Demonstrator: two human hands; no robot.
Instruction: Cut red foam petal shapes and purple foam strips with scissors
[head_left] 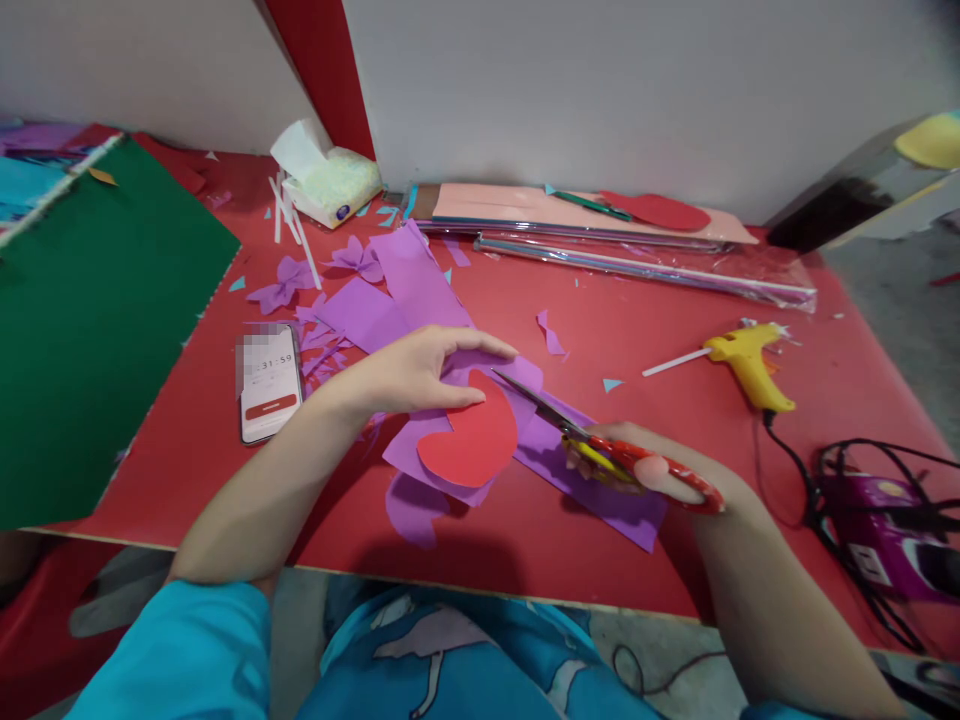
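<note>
The left hand (pixel 420 370) lies flat near the middle of the red table (pixel 675 330), fingers closed lightly on a red paper shape (pixel 472 440) and the purple sheet (pixel 420 300) under it, thumb on top of the red piece. The right hand (pixel 675 470) grips red-and-yellow scissors (pixel 600 445), fingers curled through the handles, blades parted a little with the tips at the upper edge of the red shape. A phone (pixel 268 385) rests just left of the left wrist. A yellow glue gun (pixel 746 362) lies well off to the right, and a green sheet (pixel 90 320) covers the table's left end
</note>
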